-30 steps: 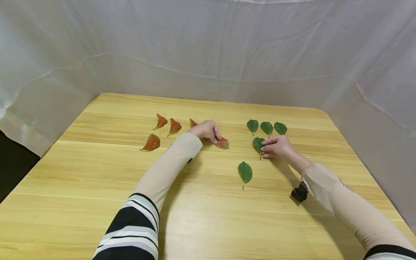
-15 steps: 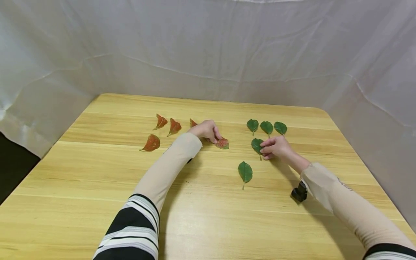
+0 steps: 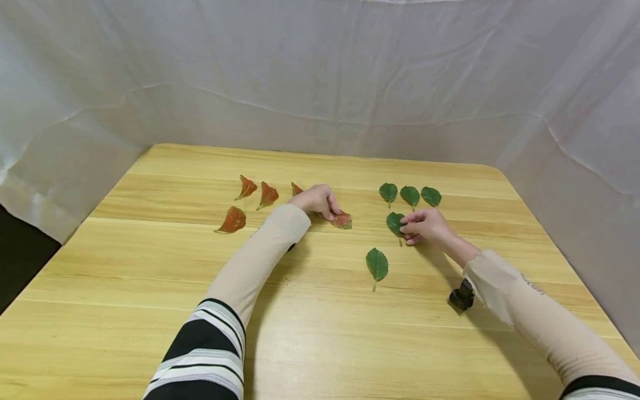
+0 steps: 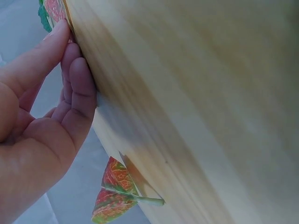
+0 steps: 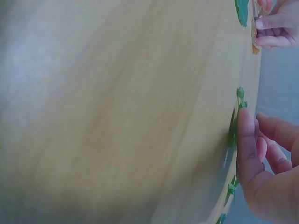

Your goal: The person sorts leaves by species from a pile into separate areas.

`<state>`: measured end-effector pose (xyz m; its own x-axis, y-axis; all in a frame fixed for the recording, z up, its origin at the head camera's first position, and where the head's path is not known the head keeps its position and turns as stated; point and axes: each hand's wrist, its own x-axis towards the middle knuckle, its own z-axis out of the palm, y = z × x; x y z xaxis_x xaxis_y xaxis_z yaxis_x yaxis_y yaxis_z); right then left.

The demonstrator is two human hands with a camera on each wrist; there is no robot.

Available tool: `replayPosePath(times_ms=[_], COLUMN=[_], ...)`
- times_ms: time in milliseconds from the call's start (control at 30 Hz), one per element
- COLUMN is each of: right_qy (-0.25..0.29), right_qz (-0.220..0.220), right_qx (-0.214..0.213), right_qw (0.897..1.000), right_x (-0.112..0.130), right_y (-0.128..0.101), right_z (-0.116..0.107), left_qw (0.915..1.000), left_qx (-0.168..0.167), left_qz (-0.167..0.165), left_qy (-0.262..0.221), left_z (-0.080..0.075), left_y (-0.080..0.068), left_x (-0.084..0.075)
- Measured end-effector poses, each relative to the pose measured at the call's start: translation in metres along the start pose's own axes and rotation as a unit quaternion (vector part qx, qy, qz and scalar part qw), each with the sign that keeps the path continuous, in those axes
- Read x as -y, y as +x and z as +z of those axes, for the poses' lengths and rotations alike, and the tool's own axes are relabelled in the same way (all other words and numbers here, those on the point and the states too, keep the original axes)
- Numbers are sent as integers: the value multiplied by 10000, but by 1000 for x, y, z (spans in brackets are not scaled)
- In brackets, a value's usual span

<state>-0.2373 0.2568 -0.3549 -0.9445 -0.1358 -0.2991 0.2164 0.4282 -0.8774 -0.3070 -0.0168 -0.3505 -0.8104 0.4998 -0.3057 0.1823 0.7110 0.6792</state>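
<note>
My left hand [image 3: 320, 200] pinches a reddish leaf with a green tip [image 3: 343, 220] low over the middle of the table; thumb and fingertips meet at its edge in the left wrist view. To the right, my right hand [image 3: 427, 225] holds the right edge of a green toothed leaf [image 3: 394, 221] between thumb and fingers, its stem pointing toward me. Beyond it lie several green leaves in a row, one of them a green leaf [image 3: 410, 195]. A single green leaf [image 3: 377, 265] lies nearer me. One red leaf [image 3: 297, 189] is partly hidden behind my left hand.
Farther left on the wooden table [image 3: 320, 344] are more red leaves: two curled ones, including a red leaf [image 3: 268, 195], and a flatter red leaf [image 3: 233, 220] nearer me. A pale curtain [image 3: 320, 83] surrounds the table's back and sides. A black wrist camera [image 3: 461, 297] hangs under the right forearm.
My right hand has shifted the green leaf very slightly to the left, then stays nearly still. The left hand and the other leaves keep their places.
</note>
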Motion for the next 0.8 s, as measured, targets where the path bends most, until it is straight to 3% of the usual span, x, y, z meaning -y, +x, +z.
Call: replayPosePath(times_ms=[533, 800], right_qy=[96, -141], right_qz=[-58, -624], right_qx=[0, 69], right_qw=[9999, 9979], right_x=[12, 20], right_y=[-12, -21], right_z=[4, 13], left_qw=[9999, 10000], left_qx=[-5, -2], left_qz=[-33, -48], left_qy=[-133, -71], left_z=[-1, -2], left_y=[3, 3], left_x=[-2, -3])
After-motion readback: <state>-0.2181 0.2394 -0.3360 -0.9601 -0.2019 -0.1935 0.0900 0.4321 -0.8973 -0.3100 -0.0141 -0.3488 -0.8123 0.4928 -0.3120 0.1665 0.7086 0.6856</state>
